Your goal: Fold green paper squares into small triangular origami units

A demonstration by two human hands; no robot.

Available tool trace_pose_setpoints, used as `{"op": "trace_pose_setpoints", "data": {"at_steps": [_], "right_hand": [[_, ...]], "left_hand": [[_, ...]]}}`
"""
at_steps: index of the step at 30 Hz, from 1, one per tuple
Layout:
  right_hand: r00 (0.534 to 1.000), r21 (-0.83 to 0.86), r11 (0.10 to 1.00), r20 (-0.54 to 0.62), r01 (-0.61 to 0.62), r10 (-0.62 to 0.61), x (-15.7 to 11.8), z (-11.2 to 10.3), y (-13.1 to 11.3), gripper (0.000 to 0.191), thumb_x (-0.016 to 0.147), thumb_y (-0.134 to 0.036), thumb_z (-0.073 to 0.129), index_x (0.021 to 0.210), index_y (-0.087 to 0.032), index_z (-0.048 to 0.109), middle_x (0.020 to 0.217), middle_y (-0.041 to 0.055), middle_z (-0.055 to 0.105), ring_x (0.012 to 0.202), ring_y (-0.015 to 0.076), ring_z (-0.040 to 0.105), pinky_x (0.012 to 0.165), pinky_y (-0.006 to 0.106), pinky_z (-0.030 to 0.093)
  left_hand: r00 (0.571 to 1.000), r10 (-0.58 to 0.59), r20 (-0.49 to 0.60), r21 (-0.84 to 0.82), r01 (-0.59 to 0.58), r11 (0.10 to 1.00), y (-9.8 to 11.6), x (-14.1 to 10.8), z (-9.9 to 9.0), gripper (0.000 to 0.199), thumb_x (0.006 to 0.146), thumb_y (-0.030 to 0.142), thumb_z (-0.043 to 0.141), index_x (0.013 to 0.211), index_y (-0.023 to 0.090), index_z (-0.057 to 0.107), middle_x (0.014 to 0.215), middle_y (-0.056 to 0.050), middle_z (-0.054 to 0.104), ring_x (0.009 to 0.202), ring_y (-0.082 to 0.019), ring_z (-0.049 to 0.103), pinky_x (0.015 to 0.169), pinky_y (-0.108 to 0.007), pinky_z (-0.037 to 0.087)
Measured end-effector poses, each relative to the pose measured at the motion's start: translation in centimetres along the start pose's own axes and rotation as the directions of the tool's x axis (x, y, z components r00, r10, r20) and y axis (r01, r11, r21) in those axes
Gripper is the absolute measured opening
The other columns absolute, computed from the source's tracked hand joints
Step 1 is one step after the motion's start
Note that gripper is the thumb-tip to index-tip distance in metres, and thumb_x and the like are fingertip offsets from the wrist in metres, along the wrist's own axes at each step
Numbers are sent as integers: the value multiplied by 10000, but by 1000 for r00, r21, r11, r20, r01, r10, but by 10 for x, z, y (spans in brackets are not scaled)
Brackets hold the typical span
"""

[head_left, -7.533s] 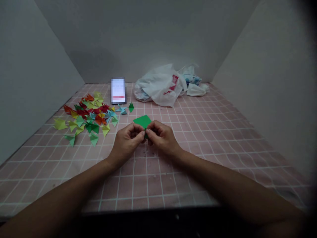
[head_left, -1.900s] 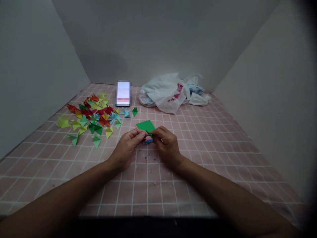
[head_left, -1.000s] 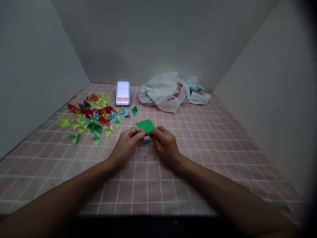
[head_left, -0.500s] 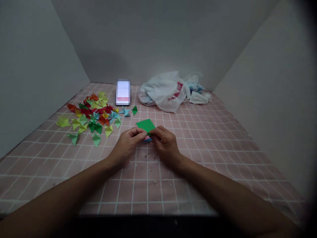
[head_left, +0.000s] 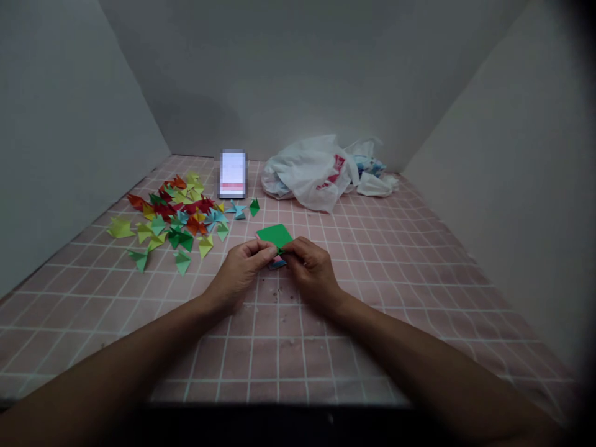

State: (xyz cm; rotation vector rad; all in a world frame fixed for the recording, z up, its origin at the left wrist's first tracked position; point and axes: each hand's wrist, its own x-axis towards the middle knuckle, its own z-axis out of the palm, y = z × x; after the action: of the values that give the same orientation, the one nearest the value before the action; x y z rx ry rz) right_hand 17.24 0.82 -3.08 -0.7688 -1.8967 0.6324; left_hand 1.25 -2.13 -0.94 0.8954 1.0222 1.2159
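Our left hand [head_left: 241,268] pinching a small folded green paper [head_left: 280,251], our right hand [head_left: 313,268] clamped on it, a green-topped square paper stack [head_left: 275,234] beneath both

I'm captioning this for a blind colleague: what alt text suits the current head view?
A person's left hand and right hand pinch a small green folded paper over a green-topped square paper stack. The pink, white-gridded tablecloth bears multicoloured folded-paper shapes at left, with a lit, pixelated screen and crumpled white plastic bag behind.
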Motion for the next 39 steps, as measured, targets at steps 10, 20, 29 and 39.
{"op": "trace_pose_setpoints", "data": {"at_steps": [10,20,29,39], "right_hand": [[1000,-11,1000,7,-17,17,-1,0,0,169,902,-63,576,833,-204,639,800,17,622,761,162,598,698,284,453],[998,-35,999,64,14,-12,-3,0,-7,195,868,-14,527,831,-193,595,806,21,600,769,163,571,702,287,424],[994,-60,997,103,55,-49,-3,-2,-7,163,916,-73,511,854,-207,579,830,31,603,782,170,575,702,300,441],[995,-24,999,95,45,-42,-4,-2,-6,164,908,-99,498,789,-208,528,765,16,579,723,164,546,675,298,425]], "left_hand": [[999,47,-7,88,-46,995,2,-1,0,201,734,329,770,763,142,702,743,7,655,737,-124,578,773,-263,448],[987,161,-13,252,-153,956,4,-3,1,155,751,309,723,742,164,671,731,18,614,712,-128,540,725,-272,428],[978,206,9,364,-195,911,9,-6,1,153,760,297,722,771,172,634,748,12,611,711,-139,571,697,-276,462],[759,615,214,685,-565,459,5,-5,-5,90,837,122,678,860,209,678,934,-31,608,952,-201,605,884,-364,485]]}}
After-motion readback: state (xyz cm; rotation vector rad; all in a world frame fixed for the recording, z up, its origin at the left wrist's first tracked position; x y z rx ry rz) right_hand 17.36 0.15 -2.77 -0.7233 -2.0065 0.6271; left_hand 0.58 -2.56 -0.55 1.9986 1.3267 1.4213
